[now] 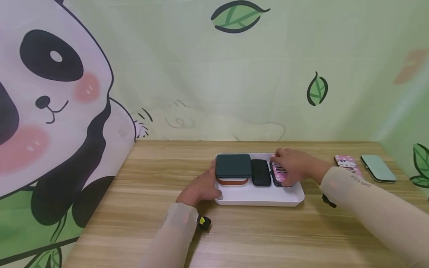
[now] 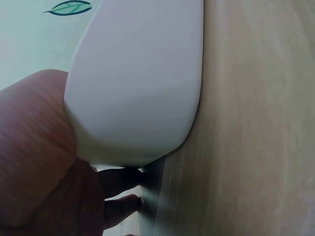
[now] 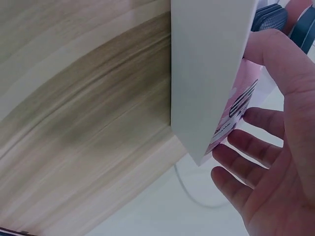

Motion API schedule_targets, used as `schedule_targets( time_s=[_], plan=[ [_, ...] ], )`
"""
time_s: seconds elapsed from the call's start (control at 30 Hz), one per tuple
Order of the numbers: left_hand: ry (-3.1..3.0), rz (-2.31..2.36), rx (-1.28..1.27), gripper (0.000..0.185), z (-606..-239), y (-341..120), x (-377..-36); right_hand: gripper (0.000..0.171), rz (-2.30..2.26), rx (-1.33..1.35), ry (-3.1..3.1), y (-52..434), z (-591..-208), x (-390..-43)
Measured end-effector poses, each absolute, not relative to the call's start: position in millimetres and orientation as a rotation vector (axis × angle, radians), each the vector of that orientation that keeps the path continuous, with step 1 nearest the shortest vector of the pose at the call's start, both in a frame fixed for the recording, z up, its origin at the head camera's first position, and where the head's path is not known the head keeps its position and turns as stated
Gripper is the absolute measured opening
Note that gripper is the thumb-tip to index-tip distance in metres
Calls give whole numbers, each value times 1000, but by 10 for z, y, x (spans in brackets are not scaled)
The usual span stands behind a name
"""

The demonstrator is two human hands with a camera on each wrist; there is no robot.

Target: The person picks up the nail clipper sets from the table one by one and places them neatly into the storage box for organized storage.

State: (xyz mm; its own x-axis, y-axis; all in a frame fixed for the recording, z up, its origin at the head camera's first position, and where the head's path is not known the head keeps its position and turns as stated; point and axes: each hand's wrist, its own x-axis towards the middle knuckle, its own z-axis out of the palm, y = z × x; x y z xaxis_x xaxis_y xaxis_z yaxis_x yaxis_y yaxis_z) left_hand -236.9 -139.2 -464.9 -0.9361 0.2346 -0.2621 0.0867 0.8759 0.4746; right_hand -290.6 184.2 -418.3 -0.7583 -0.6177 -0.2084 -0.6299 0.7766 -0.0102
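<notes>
A white tray sits on the table. My left hand holds its left end, thumb by the near corner and fingers along the side; the left wrist view shows this hand against the tray wall. My right hand pinches a pink patterned flat case at the tray's right end, thumb on the near edge and fingers at the far edge. To its left lies a black rounded flat case. Further left, a dark green flat case rests on a brown-and-white piece.
Right of the tray, a second pink patterned flat case lies partly behind my right forearm. Beside it is a mint-green flat case. A printed cloth with a panda and leaves stands behind the wooden table.
</notes>
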Motion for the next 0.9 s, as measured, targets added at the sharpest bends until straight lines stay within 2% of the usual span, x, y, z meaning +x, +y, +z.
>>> schedule_targets(
  time_s=[0.9],
  plan=[
    [2732, 676, 212, 111, -4669, -1380, -2376, 92, 144, -977, 2799, 1880, -4308, -2875]
  ],
)
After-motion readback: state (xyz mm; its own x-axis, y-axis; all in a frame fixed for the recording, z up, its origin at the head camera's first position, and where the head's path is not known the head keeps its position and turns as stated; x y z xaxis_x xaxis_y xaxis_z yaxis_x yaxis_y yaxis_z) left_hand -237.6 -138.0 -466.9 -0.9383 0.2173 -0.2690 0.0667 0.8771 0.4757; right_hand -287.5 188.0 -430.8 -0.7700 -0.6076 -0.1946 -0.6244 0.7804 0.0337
